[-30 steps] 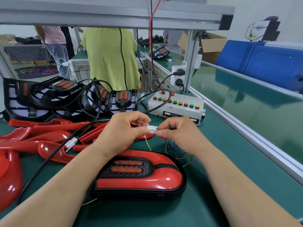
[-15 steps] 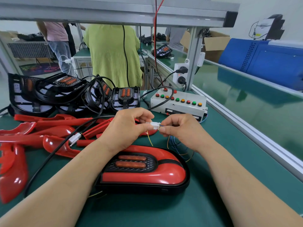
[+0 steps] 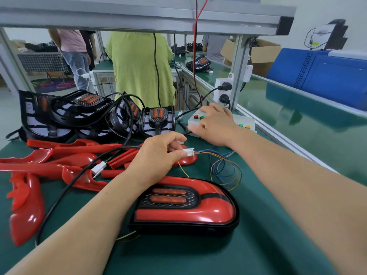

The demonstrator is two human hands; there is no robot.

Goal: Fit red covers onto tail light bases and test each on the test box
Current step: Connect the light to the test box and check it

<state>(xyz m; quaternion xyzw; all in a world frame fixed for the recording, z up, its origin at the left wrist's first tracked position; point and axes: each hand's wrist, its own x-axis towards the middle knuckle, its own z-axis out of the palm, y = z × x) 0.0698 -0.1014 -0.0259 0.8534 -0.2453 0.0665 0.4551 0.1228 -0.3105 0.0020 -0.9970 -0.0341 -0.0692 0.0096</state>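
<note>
Bare left hand [image 3: 156, 155] and bare right hand [image 3: 215, 127] on bare forearms [image 3: 288, 175], uncovered as far up as visible.

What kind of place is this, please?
Most likely a factory assembly line for tail lights: a long green workbench under a metal frame, a pile of black light bases beside loose red covers, and a test box with coloured buttons.

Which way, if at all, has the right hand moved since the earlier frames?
Yes. The right hand left the white connector, now pinched by the left hand alone, and reached forward, away from the person, onto the test box.
</note>
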